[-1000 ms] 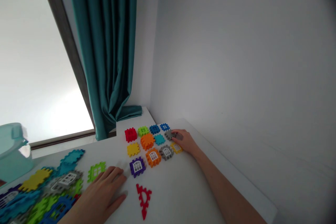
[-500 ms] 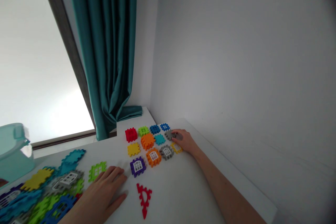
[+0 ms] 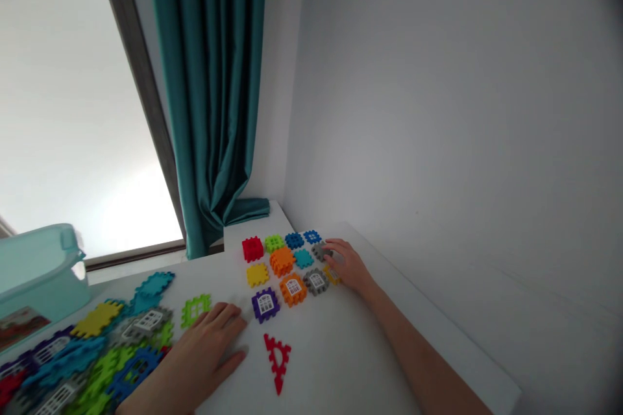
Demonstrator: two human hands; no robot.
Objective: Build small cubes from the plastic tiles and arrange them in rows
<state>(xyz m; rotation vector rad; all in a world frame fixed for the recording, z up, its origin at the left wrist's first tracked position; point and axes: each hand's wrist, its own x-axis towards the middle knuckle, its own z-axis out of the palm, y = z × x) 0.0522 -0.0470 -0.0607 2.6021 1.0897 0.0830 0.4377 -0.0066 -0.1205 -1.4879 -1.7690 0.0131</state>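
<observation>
View shifted, showing more of the teal plastic tub (image 3: 39, 272); right hand (image 3: 346, 266) curved over gray waffle block (image 3: 320, 251), left hand (image 3: 204, 356) spread flat on the bench (image 3: 341, 350).

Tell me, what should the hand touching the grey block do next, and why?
Maybe the right hand should gently push the grey block up against the teal block. Its fingers are already on the grey block, which sits at the end of the middle row, so this looks like the easiest small move.
</observation>
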